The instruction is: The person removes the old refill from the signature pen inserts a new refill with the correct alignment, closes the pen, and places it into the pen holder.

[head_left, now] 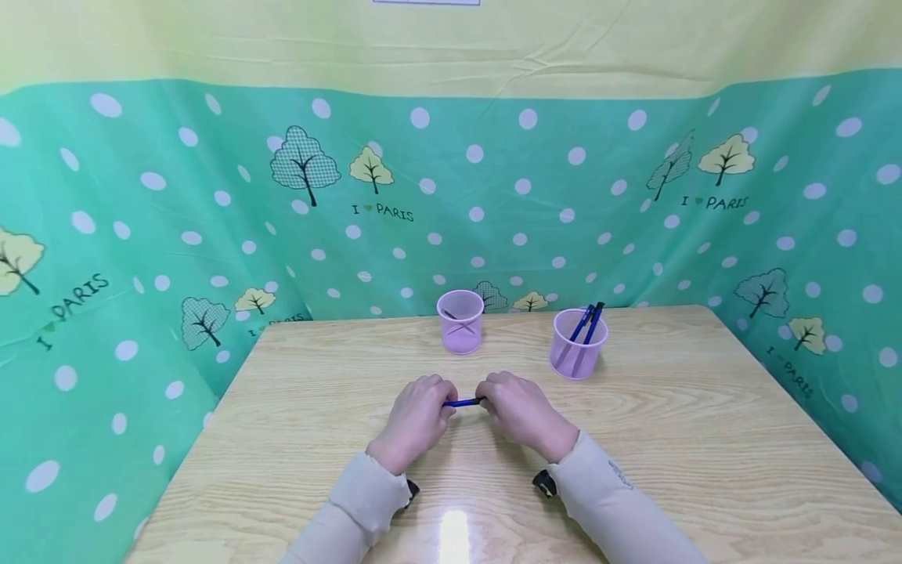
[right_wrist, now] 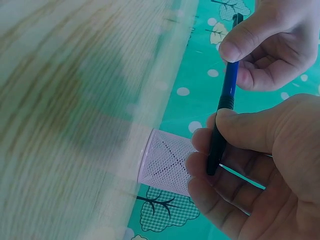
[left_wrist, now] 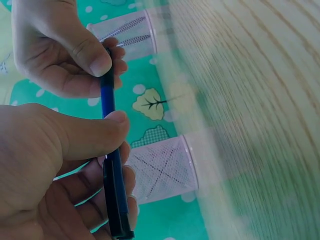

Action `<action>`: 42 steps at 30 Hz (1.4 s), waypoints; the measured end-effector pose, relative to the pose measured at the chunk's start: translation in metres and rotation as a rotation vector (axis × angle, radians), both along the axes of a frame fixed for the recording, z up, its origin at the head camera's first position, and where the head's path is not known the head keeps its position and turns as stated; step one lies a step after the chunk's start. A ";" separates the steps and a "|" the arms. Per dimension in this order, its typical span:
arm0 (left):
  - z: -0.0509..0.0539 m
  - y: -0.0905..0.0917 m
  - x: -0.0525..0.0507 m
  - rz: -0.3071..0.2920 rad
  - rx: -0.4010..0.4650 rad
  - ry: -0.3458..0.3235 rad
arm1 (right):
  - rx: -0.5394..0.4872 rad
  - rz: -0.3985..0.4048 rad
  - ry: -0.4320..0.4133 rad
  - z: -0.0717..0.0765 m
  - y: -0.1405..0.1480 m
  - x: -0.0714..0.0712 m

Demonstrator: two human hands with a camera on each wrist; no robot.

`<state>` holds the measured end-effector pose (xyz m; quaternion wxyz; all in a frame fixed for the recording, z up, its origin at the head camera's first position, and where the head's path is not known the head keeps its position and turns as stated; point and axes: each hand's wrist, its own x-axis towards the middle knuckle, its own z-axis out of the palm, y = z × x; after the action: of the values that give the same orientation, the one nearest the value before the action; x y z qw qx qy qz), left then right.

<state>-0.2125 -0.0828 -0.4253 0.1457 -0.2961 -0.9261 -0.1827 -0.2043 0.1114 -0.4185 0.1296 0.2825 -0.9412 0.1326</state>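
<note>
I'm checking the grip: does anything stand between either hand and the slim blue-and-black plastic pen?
Nothing visible does: the left hand and right hand both hold the slim blue-and-black plastic pen directly.

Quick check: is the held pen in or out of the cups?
Out. The left hand and right hand both pinch the pen, while the left cup and right cup stand apart behind it.

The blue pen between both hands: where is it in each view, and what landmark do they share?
Head: the blue pen is below centre, between left hand and right hand.
Left wrist: the blue pen is nearly upright, left of centre, ending near the bottom.
Right wrist: the blue pen slants, right of centre.
Shared landmark: the lilac cup showing a dark X, the left one in the head view.
</note>
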 end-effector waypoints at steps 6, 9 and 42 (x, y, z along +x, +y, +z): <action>0.001 0.000 0.001 -0.003 -0.011 -0.003 | 0.000 -0.005 -0.002 0.000 0.001 0.000; 0.001 0.000 0.001 -0.001 -0.019 -0.011 | 0.001 -0.005 -0.003 0.000 0.001 0.000; 0.000 -0.001 0.000 0.027 -0.033 0.006 | -0.001 -0.001 -0.011 0.000 -0.001 0.001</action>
<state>-0.2127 -0.0836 -0.4257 0.1462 -0.2864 -0.9325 -0.1642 -0.2032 0.1103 -0.4182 0.1246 0.2813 -0.9419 0.1346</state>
